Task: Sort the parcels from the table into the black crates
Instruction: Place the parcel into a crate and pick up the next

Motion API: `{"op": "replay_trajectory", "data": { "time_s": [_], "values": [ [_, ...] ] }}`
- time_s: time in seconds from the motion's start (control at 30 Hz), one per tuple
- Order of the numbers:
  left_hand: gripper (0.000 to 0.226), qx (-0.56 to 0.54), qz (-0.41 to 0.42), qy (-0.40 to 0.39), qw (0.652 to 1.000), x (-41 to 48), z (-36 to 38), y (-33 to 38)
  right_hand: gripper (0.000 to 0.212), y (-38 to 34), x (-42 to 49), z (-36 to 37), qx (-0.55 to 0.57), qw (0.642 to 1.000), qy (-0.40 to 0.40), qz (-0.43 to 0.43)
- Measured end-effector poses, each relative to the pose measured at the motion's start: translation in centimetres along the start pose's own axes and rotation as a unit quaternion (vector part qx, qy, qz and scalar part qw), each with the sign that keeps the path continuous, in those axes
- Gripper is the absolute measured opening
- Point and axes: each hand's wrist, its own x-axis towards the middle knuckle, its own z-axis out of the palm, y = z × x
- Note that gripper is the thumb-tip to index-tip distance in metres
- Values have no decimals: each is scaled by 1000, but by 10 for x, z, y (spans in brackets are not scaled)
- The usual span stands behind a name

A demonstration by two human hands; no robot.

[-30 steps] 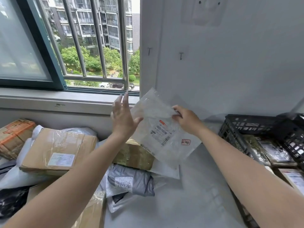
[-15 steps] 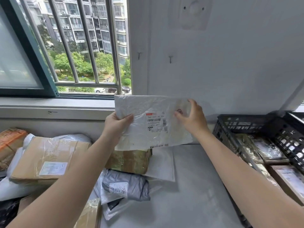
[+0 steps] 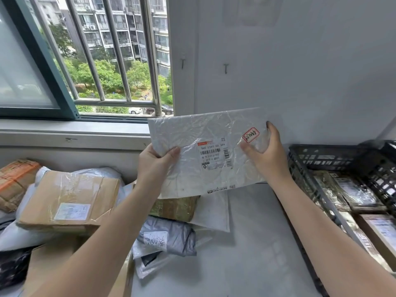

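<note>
On my left hand (image 3: 155,166) the fingers (image 3: 172,151) are closed on the left edge of the white parcel (image 3: 192,136), thumb on the front and the rest hidden behind it. My right hand (image 3: 267,155) grips the parcel's right edge the same way, thumb pressed on the front just below a red stamp (image 3: 250,135) and one fingertip showing over the edge. I hold the parcel up flat towards me, clear of the counter (image 3: 246,264), with its printed label (image 3: 214,153) between my two thumbs. Directly under the parcel lies a tape-wrapped greenish box (image 3: 175,207), and below that a grey bag (image 3: 169,239) with handwriting on its sticker. To the parcel's lower left a brown carton (image 3: 70,198) rests on other bags. To the parcel's right stands a black crate (image 3: 310,155) with several wrapped packets (image 3: 360,194) lying inside it. Above and left of the parcel is a barred window (image 3: 120,61).
</note>
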Motion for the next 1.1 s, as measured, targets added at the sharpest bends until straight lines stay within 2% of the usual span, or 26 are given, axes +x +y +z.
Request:
{"op": "replay_trajectory", "data": {
  "time_s": [0.43,0.57,0.7,0.77,0.83,0.93,1.0,1.1],
  "values": [
    [22,-12,-3,-12,1000,12,-23,7,98,-20,0,22,-30,999,31,-11],
    [28,-17,-18,-40,999,20,-19,-3,98,-23,-11,16,-95,993,67,-2],
    [24,1,-32,-95,995,20,2,-15,95,-21,-30,-10,-218,971,94,25],
    [17,18,-17,-113,993,16,21,-16,93,-17,-38,-32,-256,962,88,45],
    [21,59,16,-131,990,10,43,-13,91,-14,-46,-59,-296,948,94,73],
    [25,141,80,-189,969,-7,86,-4,83,-10,-54,-103,-356,927,99,68],
    [27,208,129,-238,940,-25,122,8,77,-9,-57,-136,-366,927,75,30],
    [9,296,183,-313,883,-61,185,28,63,-5,-65,-191,-359,931,58,-32]
  ]
}}
